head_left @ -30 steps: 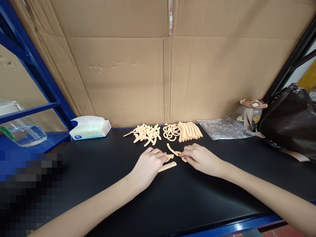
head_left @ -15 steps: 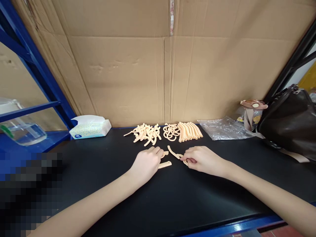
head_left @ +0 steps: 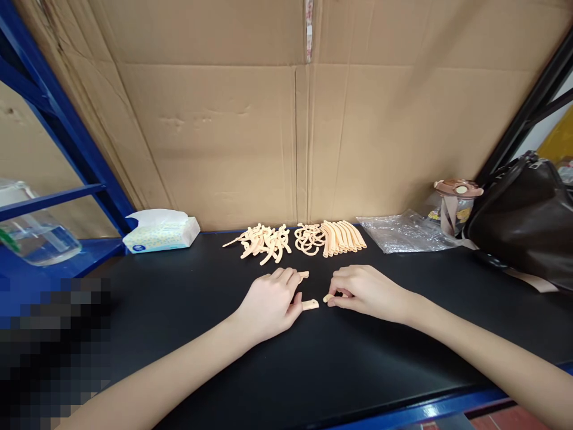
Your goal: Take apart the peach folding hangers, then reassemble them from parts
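My left hand (head_left: 271, 301) rests low over the black table with its fingers bent. A short end of a beige curved strip (head_left: 304, 275) pokes out past its fingertips. Beside the thumb lies a flat beige strip (head_left: 310, 304) with a small hole near its end, its other part hidden under the hand. To the right, my right hand (head_left: 367, 289) pinches another beige piece (head_left: 328, 297); only its rounded tip shows. Behind both hands sit a loose heap of beige strips (head_left: 266, 242), a tangle of thin beige loops (head_left: 308, 239) and a neat row of beige strips (head_left: 344, 237).
A tissue box (head_left: 161, 233) stands at the back left. Crinkled clear plastic bags (head_left: 398, 233), a bottle with a brown lid (head_left: 456, 203) and a dark leather bag (head_left: 514, 215) are at the right. Cardboard (head_left: 215, 137) walls the table's back.
The curved strip that stuck out from my right hand has drawn in, leaving a short tip. My left thumb has moved apart from its fingers, and the flat strip has shifted slightly right.
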{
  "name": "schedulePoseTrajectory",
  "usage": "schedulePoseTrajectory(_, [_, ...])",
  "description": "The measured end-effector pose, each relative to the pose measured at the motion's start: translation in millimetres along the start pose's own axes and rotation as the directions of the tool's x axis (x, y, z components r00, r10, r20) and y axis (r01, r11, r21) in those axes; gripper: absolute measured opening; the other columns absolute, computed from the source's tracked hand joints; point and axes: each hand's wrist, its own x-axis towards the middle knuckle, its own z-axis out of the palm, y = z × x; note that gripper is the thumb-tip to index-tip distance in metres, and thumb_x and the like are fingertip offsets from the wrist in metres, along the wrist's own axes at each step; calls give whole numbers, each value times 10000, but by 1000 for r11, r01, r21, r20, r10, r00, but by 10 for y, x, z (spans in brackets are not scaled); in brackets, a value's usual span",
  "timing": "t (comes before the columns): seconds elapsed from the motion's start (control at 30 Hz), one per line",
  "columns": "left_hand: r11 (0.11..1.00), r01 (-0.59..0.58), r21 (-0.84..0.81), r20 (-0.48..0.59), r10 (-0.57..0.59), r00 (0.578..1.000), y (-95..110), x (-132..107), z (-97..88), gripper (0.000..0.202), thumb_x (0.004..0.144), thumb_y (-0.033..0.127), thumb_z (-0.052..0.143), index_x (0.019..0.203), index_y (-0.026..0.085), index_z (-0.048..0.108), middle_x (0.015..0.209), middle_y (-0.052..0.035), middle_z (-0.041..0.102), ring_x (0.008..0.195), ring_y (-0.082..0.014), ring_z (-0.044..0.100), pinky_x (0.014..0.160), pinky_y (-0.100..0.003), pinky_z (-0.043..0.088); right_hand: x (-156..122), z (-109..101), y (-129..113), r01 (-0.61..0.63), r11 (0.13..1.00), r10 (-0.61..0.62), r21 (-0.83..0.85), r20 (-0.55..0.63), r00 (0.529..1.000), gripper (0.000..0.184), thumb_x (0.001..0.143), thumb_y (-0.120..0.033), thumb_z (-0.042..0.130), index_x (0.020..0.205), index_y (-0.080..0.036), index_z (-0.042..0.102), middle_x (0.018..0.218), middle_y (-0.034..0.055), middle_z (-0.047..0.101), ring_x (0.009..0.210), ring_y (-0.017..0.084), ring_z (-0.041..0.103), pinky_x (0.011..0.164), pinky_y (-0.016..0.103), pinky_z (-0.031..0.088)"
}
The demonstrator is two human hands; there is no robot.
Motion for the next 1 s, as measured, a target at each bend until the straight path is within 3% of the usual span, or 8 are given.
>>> schedulePoseTrajectory(0.27, [1000, 19, -17, -1, -19, 1000, 43, 11, 18, 344, 885, 200, 409, 1187, 125, 554, 1206, -124, 607, 1068, -247, 599, 836, -386, 532, 21, 73, -58, 9, 995, -17, -100, -85, 996, 205, 872, -266, 500, 684, -184, 499, 682, -9, 546, 693, 137, 494, 654, 260, 361])
schedulePoseTrajectory(0.4, [991, -63, -118, 15, 65, 998, 13, 25, -6, 412, 933, 402, 416, 1263, 172, 501, 1378, -110, 481, 1320, -271, 381, 1070, -476, 346, 25, 88, -49, 6, 998, -11, -55, -96, 995, 158, 861, -223, 473, 705, -192, 479, 718, -1, 548, 712, 143, 492, 663, 262, 370])
schedulePoseTrajectory(0.47, [977, -86, -194, 55, 99, 994, -8, 24, -10, 492, 906, 501, 442, 1303, 210, 449, 1432, -93, 419, 1376, -278, 281, 1117, -524, 242, 25, 97, -40, -14, 1000, 13, -9, -95, 995, 168, 894, -249, 444, 736, -196, 470, 746, 2, 558, 700, 140, 502, 647, 257, 371])
schedulePoseTrajectory(0.53, [964, -58, -259, 98, 86, 991, -19, 18, -8, 490, 870, 511, 498, 1259, 217, 455, 1449, -95, 394, 1389, -289, 246, 1123, -555, 203, 24, 109, -28, -48, 998, 52, 44, -87, 995, 179, 938, -295, 395, 800, -203, 462, 749, -2, 568, 670, 137, 515, 627, 254, 371])
schedulePoseTrajectory(0.6, [950, -24, -310, 130, 67, 989, -19, 11, -5, 349, 849, 431, 542, 1110, 205, 496, 1443, -94, 398, 1392, -292, 235, 1127, -562, 190, 23, 120, -18, -85, 991, 92, 104, -63, 994, 180, 970, -325, 340, 877, -212, 445, 726, -16, 578, 624, 133, 522, 607, 249, 368])
schedulePoseTrajectory(0.73, [935, -33, -354, 166, 97, 981, -9, 12, -13, 67, 855, 262, 499, 842, 198, 484, 1386, -73, 441, 1384, -283, 245, 1130, -540, 210, 20, 124, -15, -118, 981, 124, 152, -28, 992, 186, 989, -353, 299, 937, -230, 428, 694, -42, 584, 570, 125, 524, 576, 236, 355])
schedulePoseTrajectory(0.83, [936, -68, -345, 169, 133, 977, -3, 21, -33, 107, 901, 246, 437, 837, 195, 506, 1330, -71, 460, 1315, -262, 350, 1094, -502, 299, 21, 112, -27, -127, 984, 132, 125, -36, 991, 197, 987, -367, 315, 947, -239, 458, 702, -41, 593, 582, 127, 540, 570, 232, 348])
schedulePoseTrajectory(1.0, [932, -18, -362, 136, 71, 988, 24, 35, -65, 154, 939, 279, 398, 893, 202, 523, 1247, -57, 496, 1134, -206, 502, 946, -388, 469, 24, 90, -59, -111, 988, 118, 109, -60, 991, 249, 983, -360, 328, 903, -233, 527, 810, -13, 635, 676, 138, 582, 614, 244, 374])
